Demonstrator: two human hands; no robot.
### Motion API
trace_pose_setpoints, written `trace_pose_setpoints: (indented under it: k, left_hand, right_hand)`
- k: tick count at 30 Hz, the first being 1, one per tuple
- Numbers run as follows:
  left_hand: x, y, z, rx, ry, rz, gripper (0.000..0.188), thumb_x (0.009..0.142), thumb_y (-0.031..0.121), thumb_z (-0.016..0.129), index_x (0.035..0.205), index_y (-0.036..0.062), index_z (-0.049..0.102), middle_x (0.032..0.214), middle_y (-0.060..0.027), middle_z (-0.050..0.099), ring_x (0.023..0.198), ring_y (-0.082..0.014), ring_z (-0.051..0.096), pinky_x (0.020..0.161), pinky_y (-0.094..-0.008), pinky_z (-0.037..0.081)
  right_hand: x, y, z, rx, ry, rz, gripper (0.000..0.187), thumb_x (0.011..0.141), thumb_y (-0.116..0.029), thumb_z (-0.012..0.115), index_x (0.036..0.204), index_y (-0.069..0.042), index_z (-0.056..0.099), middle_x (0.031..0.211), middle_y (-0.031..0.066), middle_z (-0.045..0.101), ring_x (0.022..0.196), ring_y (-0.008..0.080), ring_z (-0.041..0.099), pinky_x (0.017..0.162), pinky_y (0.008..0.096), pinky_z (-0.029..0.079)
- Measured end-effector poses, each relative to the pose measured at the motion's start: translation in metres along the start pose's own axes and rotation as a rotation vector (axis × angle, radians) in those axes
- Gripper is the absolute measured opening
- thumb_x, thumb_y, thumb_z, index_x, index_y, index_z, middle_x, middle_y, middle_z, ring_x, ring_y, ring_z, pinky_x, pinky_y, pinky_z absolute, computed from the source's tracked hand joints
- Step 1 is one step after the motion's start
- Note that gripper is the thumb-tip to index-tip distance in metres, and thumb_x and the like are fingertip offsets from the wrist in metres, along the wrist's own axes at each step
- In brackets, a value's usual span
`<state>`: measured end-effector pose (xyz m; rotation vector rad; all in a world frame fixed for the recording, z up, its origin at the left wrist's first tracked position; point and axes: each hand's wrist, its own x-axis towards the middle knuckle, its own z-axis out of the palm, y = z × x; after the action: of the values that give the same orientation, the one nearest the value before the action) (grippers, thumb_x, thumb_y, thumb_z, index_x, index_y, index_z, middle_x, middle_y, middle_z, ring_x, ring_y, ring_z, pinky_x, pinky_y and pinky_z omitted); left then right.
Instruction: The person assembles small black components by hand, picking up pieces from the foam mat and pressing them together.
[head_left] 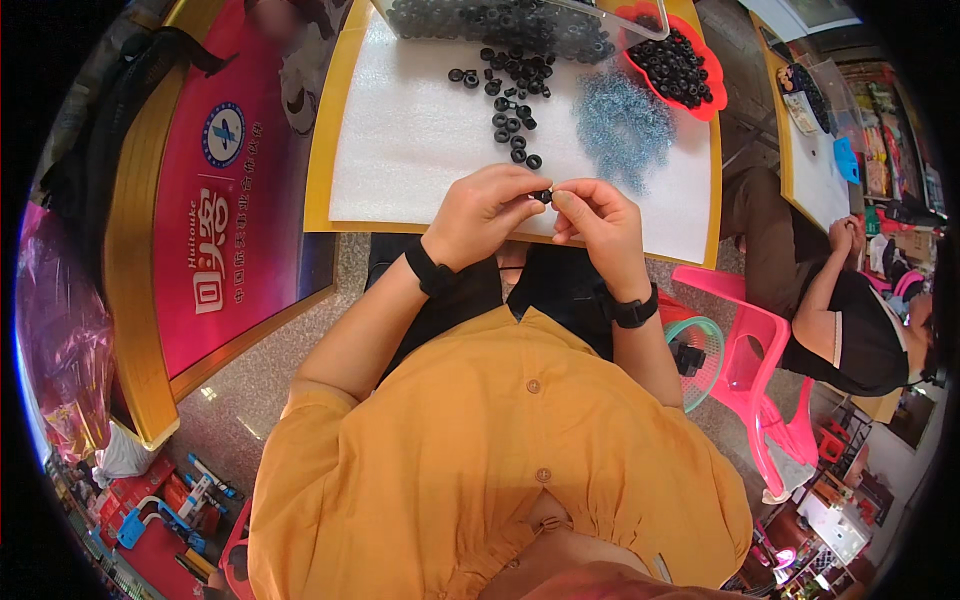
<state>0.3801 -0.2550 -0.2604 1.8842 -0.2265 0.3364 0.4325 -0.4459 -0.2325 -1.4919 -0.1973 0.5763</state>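
Between my two hands, over the near edge of the white-topped table (400, 150), is a small black ring-shaped part (543, 197). My left hand (492, 207) pinches it from the left between thumb and fingertips. From the other side my right hand (602, 218) has thumb and forefinger closed at the same part; whether a second tiny piece is there is hidden by the fingers. Loose black ring parts (515, 125) lie just beyond my hands in a trail. To their right spreads a heap of tiny clear-blue pieces (625, 125).
A clear plastic bin (630, 30) of black parts stands at the far side, beside a red scalloped bowl (712, 98) holding more. At right are a pink chair (745, 350), a green-rimmed basket (718, 345) and a seated person (850, 335). A pink-topped table (180, 250) stands left.
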Motion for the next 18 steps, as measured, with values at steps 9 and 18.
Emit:
trace_pose_setpoints:
  k: [9,18]
  left_hand:
    - [-0.002,-0.004,0.001,0.021,0.015,0.060,0.023,0.084,0.009,0.072,0.107,0.0053,0.071,0.101,-0.0134,0.068,0.090,-0.0292,0.067,0.077,-0.0344,0.055]
    - [-0.001,0.004,-0.006,-0.119,-0.034,0.102,0.028,0.085,0.005,0.071,0.112,0.0062,0.071,0.098,-0.0088,0.059,0.090,-0.0215,0.060,0.076,-0.0285,0.050]
  right_hand:
    - [0.005,-0.007,-0.005,-0.035,-0.092,0.086,0.020,0.094,-0.013,0.067,0.109,0.000,0.065,0.086,0.0036,0.066,0.070,0.0094,0.063,0.059,0.0225,0.055]
    - [0.004,-0.005,-0.005,0.314,-0.262,0.285,0.025,0.094,-0.018,0.068,0.109,0.001,0.064,0.090,0.0056,0.068,0.070,0.0099,0.064,0.058,0.0215,0.054]
